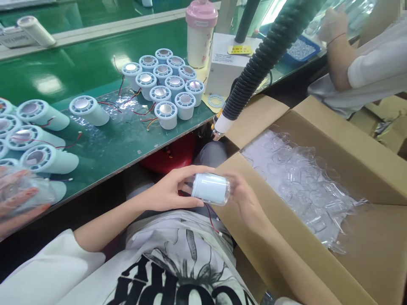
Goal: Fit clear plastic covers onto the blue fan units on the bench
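Note:
A light blue cylinder (210, 189) lies on its side between my two hands, above my lap. A clear plastic cup (227, 190) covers its right end. My left hand (178, 189) is closed around its left end, thumb below and fingers over the top. My right hand (243, 197) has its fingers at the cup end; part of them is hidden behind it. Thin red and black wires with a small white connector (220, 233) hang down below the cylinder.
On the green table, several upright blue cylinders (165, 112) stand grouped, and others (49, 159) lie at left near another person's gloved hand (22, 199). A black hose (254, 67) slants down beside an open carton (343, 140) of clear cups (305, 182). A co-worker's arm (341, 55) is at right.

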Tool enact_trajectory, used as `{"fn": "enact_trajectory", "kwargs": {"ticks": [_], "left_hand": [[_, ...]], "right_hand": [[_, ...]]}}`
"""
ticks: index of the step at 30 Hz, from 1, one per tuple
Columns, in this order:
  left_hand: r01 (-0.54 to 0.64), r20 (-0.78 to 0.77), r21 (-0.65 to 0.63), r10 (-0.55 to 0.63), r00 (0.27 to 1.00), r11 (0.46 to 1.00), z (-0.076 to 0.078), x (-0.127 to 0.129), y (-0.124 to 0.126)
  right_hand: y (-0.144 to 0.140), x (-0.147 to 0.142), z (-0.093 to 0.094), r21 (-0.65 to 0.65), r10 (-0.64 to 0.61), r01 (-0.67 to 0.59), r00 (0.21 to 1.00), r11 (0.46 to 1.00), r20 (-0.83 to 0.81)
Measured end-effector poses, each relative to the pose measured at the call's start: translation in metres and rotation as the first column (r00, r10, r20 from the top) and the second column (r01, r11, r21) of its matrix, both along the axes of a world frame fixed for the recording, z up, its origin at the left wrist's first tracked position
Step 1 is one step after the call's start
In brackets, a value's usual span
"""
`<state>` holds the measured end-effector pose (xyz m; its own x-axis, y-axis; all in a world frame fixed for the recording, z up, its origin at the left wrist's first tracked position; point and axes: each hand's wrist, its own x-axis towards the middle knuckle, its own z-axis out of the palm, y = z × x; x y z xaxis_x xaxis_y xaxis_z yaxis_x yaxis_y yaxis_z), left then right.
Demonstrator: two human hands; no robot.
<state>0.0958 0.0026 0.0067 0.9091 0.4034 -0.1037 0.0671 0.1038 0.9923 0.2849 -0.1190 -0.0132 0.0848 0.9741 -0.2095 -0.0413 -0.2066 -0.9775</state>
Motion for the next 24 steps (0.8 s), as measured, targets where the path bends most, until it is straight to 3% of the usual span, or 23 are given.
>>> {"fn": "enact_trajectory", "kwargs": {"ticks": [2,4,6,9,11,13,20,22,24], "left_hand": [[-0.005,-0.024,-0.049,0.004,1.000,0.999,0.001,-0.001,-0.001],[0.004,-0.036,-0.075,-0.007,0.999,0.997,0.001,-0.002,0.000],[0.019,-0.031,-0.064,-0.021,0.999,0.998,0.001,-0.003,0.000],[0.064,0.035,-0.036,-0.063,0.997,0.997,0.002,-0.003,0.001],[0.099,0.072,-0.084,-0.093,0.993,0.992,0.002,-0.003,0.001],[0.114,0.075,-0.180,-0.102,0.992,0.977,0.002,-0.003,0.000],[0.105,0.065,-0.417,-0.085,0.994,0.903,-0.004,-0.005,-0.008],[0.030,0.026,-0.455,-0.021,0.999,0.890,-0.005,-0.005,-0.014],[-0.135,-0.084,-0.432,0.109,0.990,0.892,-0.005,-0.003,-0.016]], "right_hand": [[-0.003,0.006,-0.001,0.318,-0.016,-0.077,0.960,0.945,0.280],[-0.004,0.009,0.001,0.436,0.025,-0.249,0.889,0.865,0.457],[-0.004,0.010,0.004,0.415,0.063,-0.273,0.889,0.868,0.454],[-0.004,0.005,0.009,0.262,0.081,-0.121,0.984,0.957,0.159],[-0.004,0.002,0.012,0.171,0.062,-0.054,0.997,0.984,-0.045],[-0.005,0.000,0.014,0.121,0.052,-0.035,0.988,0.992,-0.147],[-0.008,-0.004,0.019,-0.034,0.041,-0.046,0.991,0.998,-0.130],[-0.006,-0.007,0.018,-0.026,0.098,-0.102,0.987,0.994,-0.126],[0.003,-0.001,0.015,-0.002,0.166,-0.166,0.986,0.986,0.009]]}}
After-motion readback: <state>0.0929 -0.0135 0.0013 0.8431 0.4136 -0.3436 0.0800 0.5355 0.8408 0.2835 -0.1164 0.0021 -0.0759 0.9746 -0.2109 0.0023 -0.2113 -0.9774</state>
